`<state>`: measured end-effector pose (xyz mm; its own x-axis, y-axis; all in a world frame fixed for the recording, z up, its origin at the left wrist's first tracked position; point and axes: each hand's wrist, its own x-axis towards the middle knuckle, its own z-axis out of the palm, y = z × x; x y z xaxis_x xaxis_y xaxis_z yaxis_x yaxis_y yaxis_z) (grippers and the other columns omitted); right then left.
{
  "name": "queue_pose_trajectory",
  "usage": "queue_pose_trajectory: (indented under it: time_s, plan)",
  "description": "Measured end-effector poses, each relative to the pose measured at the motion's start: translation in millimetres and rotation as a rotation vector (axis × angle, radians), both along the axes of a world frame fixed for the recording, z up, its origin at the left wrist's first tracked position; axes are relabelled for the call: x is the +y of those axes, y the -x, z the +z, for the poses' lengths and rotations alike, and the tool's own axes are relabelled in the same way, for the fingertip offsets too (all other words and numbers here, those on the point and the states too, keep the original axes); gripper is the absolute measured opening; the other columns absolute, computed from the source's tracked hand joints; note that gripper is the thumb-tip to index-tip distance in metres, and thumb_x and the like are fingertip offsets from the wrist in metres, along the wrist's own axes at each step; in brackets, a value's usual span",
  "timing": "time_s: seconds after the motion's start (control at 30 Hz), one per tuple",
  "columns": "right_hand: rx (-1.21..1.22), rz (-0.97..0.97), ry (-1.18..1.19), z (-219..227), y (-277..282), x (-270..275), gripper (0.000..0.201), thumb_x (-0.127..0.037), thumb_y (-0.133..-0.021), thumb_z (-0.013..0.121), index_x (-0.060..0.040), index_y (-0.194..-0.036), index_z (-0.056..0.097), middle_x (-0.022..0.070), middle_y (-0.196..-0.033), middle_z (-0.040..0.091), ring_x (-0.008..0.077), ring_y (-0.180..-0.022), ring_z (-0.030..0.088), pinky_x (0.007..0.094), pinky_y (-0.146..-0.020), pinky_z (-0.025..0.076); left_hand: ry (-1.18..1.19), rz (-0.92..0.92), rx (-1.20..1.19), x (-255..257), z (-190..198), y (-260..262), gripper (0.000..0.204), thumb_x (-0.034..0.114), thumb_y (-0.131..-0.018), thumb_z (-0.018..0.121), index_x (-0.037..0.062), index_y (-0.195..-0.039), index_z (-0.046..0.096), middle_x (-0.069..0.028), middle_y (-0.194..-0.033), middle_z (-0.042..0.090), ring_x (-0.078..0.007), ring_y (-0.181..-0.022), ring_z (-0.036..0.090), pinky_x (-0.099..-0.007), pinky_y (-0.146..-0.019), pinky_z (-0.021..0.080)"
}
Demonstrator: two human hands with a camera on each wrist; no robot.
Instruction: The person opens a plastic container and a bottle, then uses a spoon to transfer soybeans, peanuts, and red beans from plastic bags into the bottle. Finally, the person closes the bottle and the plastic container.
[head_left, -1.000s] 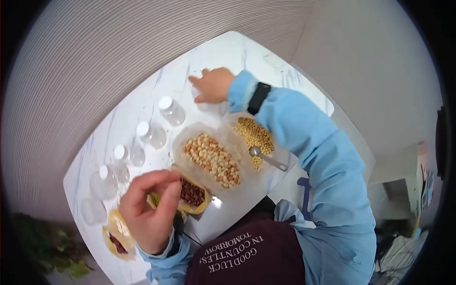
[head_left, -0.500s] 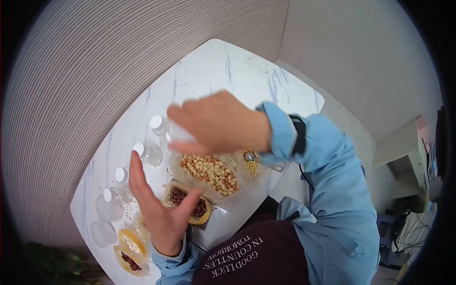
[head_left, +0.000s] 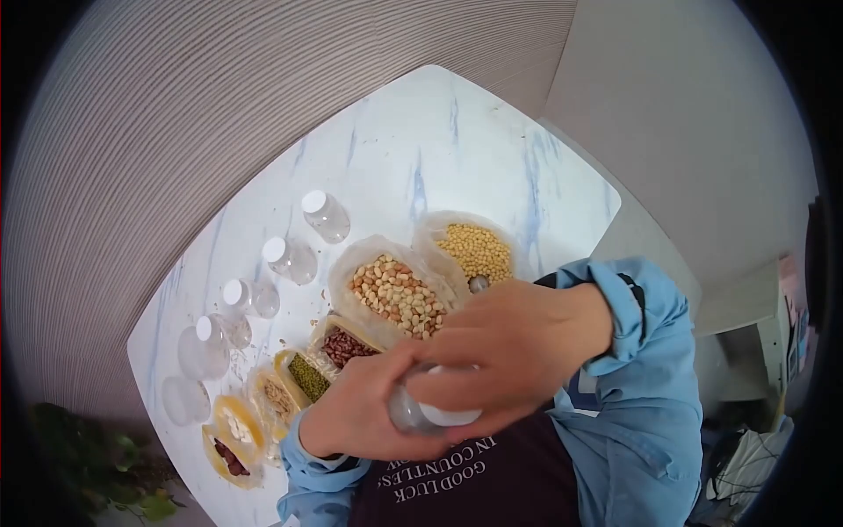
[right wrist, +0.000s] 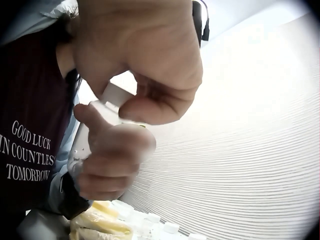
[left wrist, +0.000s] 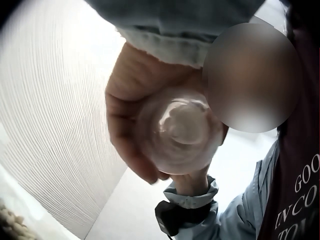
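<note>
In front of the chest in the head view, the left hand [head_left: 360,408] grips a clear jar [head_left: 404,408] by its side. Over the jar's white lid [head_left: 450,415] is the right hand [head_left: 518,338], fingers curled at its edge. The left wrist view shows the round base of the jar [left wrist: 177,132] with the left hand [left wrist: 127,100] wrapped around it. In the right wrist view the right hand [right wrist: 145,55] pinches the white lid [right wrist: 117,95] between thumb and fingers, above the left hand [right wrist: 112,162]. The jar body is mostly hidden there.
Open bags hold yellow beans [head_left: 474,249], nuts [head_left: 395,294], red beans [head_left: 344,345] and green beans [head_left: 309,378], with smaller bags at the left. Several white-lidded jars [head_left: 327,218] line the table's far-left side, near two clear round items [head_left: 186,401].
The right hand has come back from the table's far side to the chest, and the jar that stood there is now between the hands. The left hand went from empty to gripping it.
</note>
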<state>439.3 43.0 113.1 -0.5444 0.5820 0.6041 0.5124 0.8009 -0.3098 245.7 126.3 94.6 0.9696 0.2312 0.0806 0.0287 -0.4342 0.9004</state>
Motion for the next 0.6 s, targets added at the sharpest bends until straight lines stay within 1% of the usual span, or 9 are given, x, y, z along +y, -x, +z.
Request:
queue_pose_trajectory:
  time_s: [0.13,0.2,0.3,0.33,0.4,0.47,0.5,0.53,0.6]
  plan:
    - [0.004,0.098,0.184,2.5,-9.1,-19.4,0.039,-0.028,-0.069,0.078,-0.004,-0.098,0.065,0.0069,-0.079,0.061,0.0182,-0.051,0.055,0.0266,-0.044,0.041,0.29,-0.404,0.157,15.8,-3.9,-0.3,0.065,0.03,-0.062,0.083,0.0035,-0.115,0.054,-0.0111,-0.093,0.066,-0.0254,-0.08,0.067,-0.0317,-0.072,0.052]
    - [0.142,0.014,0.491,31.5,-11.6,-29.0,0.037,-0.025,-0.07,0.078,-0.0054,-0.099,0.067,0.0083,-0.083,0.063,0.0192,-0.052,0.056,0.0271,-0.047,0.043,0.351,-0.597,0.267,26.6,-4.6,-3.7,0.067,0.031,-0.062,0.083,0.0033,-0.116,0.054,-0.0101,-0.094,0.066,-0.0229,-0.079,0.066,-0.0309,-0.073,0.051]
    - [0.213,-0.26,0.429,30.2,-32.7,-42.9,0.03,-0.016,-0.076,0.072,-0.006,-0.103,0.067,0.0143,-0.098,0.063,0.0205,-0.068,0.06,0.0296,-0.061,0.049,0.282,-0.275,0.107,19.0,-0.4,2.2,0.067,0.032,-0.062,0.083,0.0029,-0.116,0.054,-0.0098,-0.094,0.066,-0.0224,-0.082,0.066,-0.0306,-0.075,0.05]
    - [0.111,-0.369,0.345,18.8,-47.1,-41.7,0.031,-0.016,-0.078,0.07,-0.0057,-0.107,0.065,0.0149,-0.1,0.061,0.0207,-0.074,0.06,0.0297,-0.065,0.048,0.274,-0.112,0.093,15.0,-9.9,6.0,0.068,0.028,-0.061,0.085,0.0034,-0.116,0.054,-0.0096,-0.099,0.065,-0.0219,-0.089,0.064,-0.0314,-0.078,0.049]
    - [-0.107,-0.577,0.253,-2.8,-79.2,-36.5,0.034,-0.015,-0.082,0.065,-0.0061,-0.114,0.061,0.0153,-0.105,0.058,0.0213,-0.083,0.059,0.0299,-0.072,0.048,0.076,0.168,-0.08,8.3,-11.1,4.6,0.07,0.025,-0.06,0.086,0.0028,-0.117,0.053,-0.0113,-0.105,0.061,-0.0233,-0.094,0.061,-0.0325,-0.081,0.048]
    - [-0.207,-0.827,0.431,-33.0,-109.0,-37.5,0.04,-0.014,-0.082,0.064,-0.0075,-0.12,0.056,0.0129,-0.102,0.058,0.0235,-0.082,0.06,0.0306,-0.072,0.048,-0.113,0.403,-0.172,3.5,-13.7,4.6,0.073,0.022,-0.058,0.087,0.002,-0.118,0.051,-0.0132,-0.11,0.056,-0.0254,-0.1,0.057,-0.034,-0.085,0.047]
    - [-0.239,-0.895,0.47,-51.0,-123.4,-39.6,0.041,-0.014,-0.082,0.064,-0.0081,-0.121,0.055,0.0129,-0.103,0.058,0.0249,-0.083,0.06,0.0318,-0.073,0.048,-0.209,0.503,-0.184,5.1,-15.6,6.5,0.075,0.02,-0.057,0.087,0.0015,-0.119,0.05,-0.0143,-0.112,0.052,-0.0267,-0.102,0.054,-0.035,-0.087,0.046]
    - [-0.274,-0.96,0.506,-69.2,-135.2,-42.5,0.042,-0.014,-0.081,0.064,-0.0088,-0.122,0.055,0.0129,-0.103,0.058,0.0264,-0.084,0.061,0.033,-0.073,0.048,-0.298,0.528,-0.246,9.6,-18.5,6.5,0.078,0.019,-0.056,0.087,0.0002,-0.12,0.048,-0.0149,-0.112,0.049,-0.0268,-0.104,0.052,-0.0353,-0.089,0.044]
    - [-0.298,-1.035,0.556,-101.0,-150.1,-48.2,0.042,-0.014,-0.081,0.064,-0.009,-0.121,0.055,0.0137,-0.104,0.058,0.0274,-0.085,0.061,0.0344,-0.075,0.049,-0.182,0.606,-0.263,8.4,-16.0,4.5,0.081,0.018,-0.055,0.088,-0.0009,-0.122,0.047,-0.0131,-0.114,0.05,-0.0228,-0.102,0.054,-0.033,-0.088,0.045]
